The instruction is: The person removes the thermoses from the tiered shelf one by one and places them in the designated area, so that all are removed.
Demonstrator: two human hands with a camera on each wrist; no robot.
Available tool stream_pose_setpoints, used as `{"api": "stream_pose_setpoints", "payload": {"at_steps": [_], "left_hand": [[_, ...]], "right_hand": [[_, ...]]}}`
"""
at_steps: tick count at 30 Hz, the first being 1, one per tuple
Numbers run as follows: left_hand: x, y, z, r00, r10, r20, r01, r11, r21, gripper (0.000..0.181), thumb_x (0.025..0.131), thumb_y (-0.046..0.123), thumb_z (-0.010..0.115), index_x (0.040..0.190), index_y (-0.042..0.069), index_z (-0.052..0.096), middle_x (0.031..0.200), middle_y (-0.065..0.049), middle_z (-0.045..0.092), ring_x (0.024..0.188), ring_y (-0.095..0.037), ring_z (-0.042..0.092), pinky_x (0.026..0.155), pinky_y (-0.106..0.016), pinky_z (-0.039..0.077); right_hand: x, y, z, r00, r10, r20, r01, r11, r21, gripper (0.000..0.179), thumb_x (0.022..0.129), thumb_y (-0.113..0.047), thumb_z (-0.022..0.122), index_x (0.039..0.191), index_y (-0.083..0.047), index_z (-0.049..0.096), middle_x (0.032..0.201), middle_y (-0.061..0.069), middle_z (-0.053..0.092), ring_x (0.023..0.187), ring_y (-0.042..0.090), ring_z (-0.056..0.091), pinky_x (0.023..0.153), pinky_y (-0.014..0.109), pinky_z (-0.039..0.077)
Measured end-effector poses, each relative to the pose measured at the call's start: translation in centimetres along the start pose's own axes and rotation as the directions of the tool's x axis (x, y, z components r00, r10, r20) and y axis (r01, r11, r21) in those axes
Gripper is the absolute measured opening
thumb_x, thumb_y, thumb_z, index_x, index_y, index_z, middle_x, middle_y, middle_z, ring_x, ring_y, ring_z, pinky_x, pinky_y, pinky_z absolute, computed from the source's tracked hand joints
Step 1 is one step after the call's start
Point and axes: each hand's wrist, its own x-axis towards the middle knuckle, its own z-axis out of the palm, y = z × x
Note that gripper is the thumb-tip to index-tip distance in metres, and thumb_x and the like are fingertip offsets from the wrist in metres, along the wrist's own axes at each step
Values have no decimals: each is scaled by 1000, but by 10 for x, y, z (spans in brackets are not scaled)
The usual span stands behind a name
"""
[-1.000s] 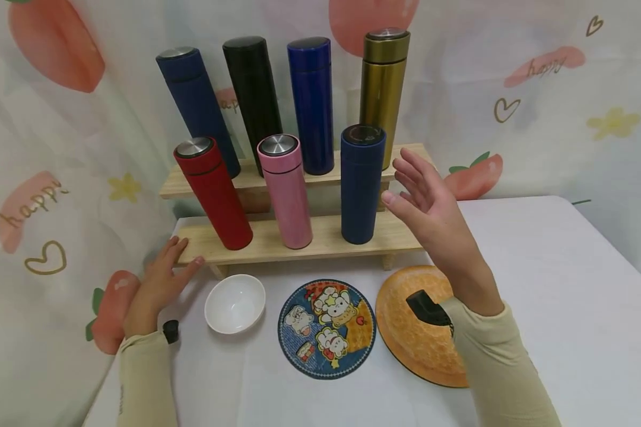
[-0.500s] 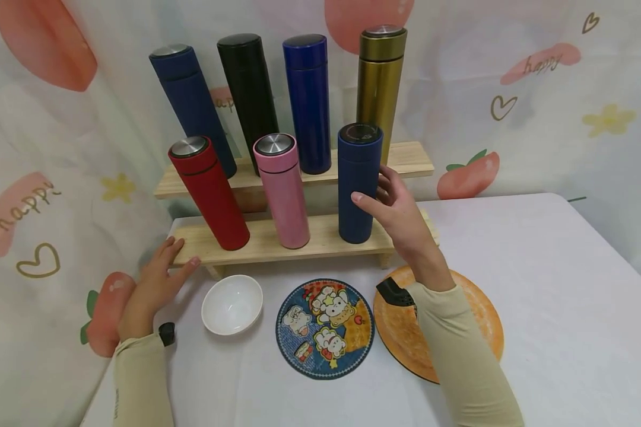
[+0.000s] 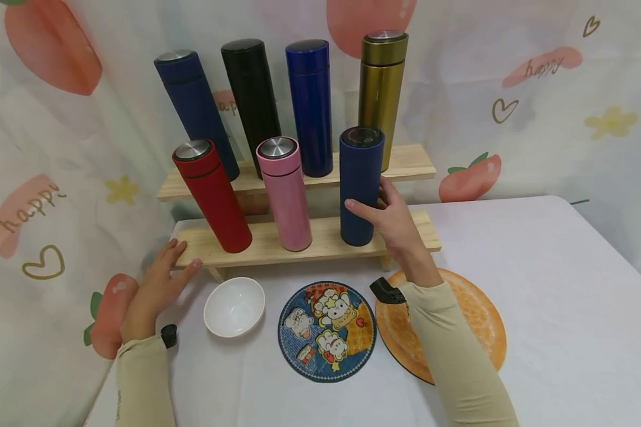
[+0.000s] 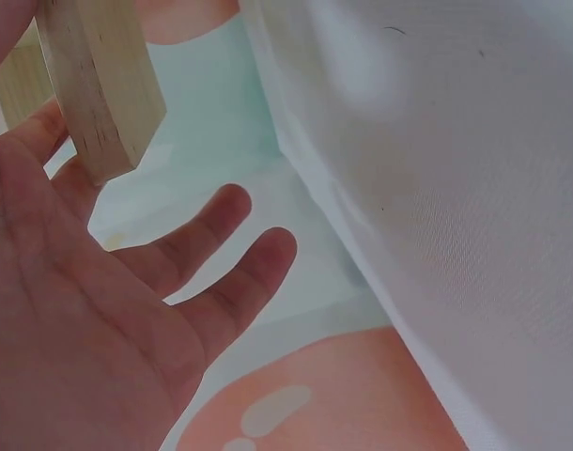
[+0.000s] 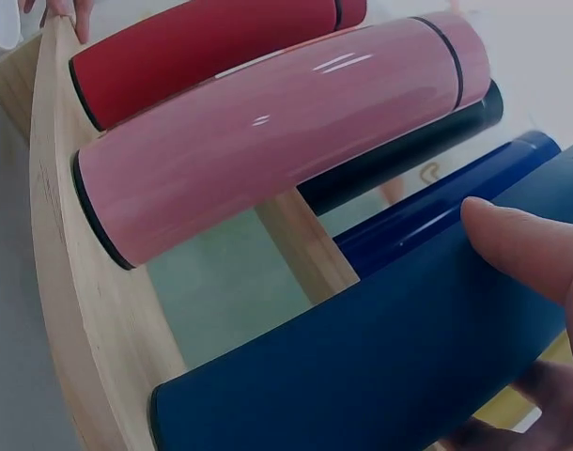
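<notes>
In the head view my right hand point(image 3: 397, 228) grips a dark blue thermos flask point(image 3: 361, 172) standing on the lower tier, thumb across its front and fingers round behind. The right wrist view shows that thumb point(image 5: 526, 244) on the blue flask point(image 5: 362, 348). My left hand point(image 3: 157, 284) touches the left end of the wooden two-tier stand point(image 3: 213, 252), fingers spread and fairly straight. From the left wrist, the board end point(image 4: 108, 103) lies by the thumb and first fingers, with two others held off it. A pink flask point(image 3: 285, 201) and a red flask point(image 3: 216, 204) share the lower tier.
On the upper tier stand a navy flask point(image 3: 194, 107), a black one point(image 3: 252, 101), a glossy blue one point(image 3: 311, 112) and a gold one point(image 3: 383, 95). In front are a white bowl point(image 3: 235, 308), a cartoon mat point(image 3: 326, 332) and an orange round mat point(image 3: 475, 314).
My right hand has moved left from beside the dark blue flask and taken hold of it. The flask stands where it stood. My left hand has stayed at the stand's end.
</notes>
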Motion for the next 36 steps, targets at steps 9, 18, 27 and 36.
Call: {"api": "stream_pose_setpoints", "payload": {"at_steps": [9,18,27,36], "left_hand": [[2,0,7,999,-29,29,29,999,17,84,109,50,58,168,-1,25,175,-25,12,154,-59,17,117,-79,19],[-3,-5,4,999,-22,25,22,1000,11,84,110,49,58,167,-3,26,175,-26,13,154,-59,17,118,-78,19],[-4,-4,1,1000,-15,18,15,1000,16,84,110,49,58,167,-4,26,175,-27,12,153,-61,17,117,-80,20],[-1,2,-1,999,-18,30,18,1000,19,85,110,49,57,168,-3,23,176,-26,10,154,-60,16,117,-80,19]], "right_hand": [[-3,4,-6,999,0,-44,-2,999,-52,83,95,-18,81,166,-12,39,159,16,48,143,32,47,120,52,39],[-8,5,-9,999,-24,-43,21,997,-78,77,95,-19,81,163,-11,45,154,17,53,136,33,53,117,54,42],[-16,-7,-21,999,-30,-45,26,995,-97,75,95,-20,82,161,-12,48,149,15,55,131,34,57,116,52,43],[-26,-21,-45,997,-47,-65,37,988,-151,76,97,-21,81,163,-13,46,151,15,54,135,34,53,116,57,41]]}}
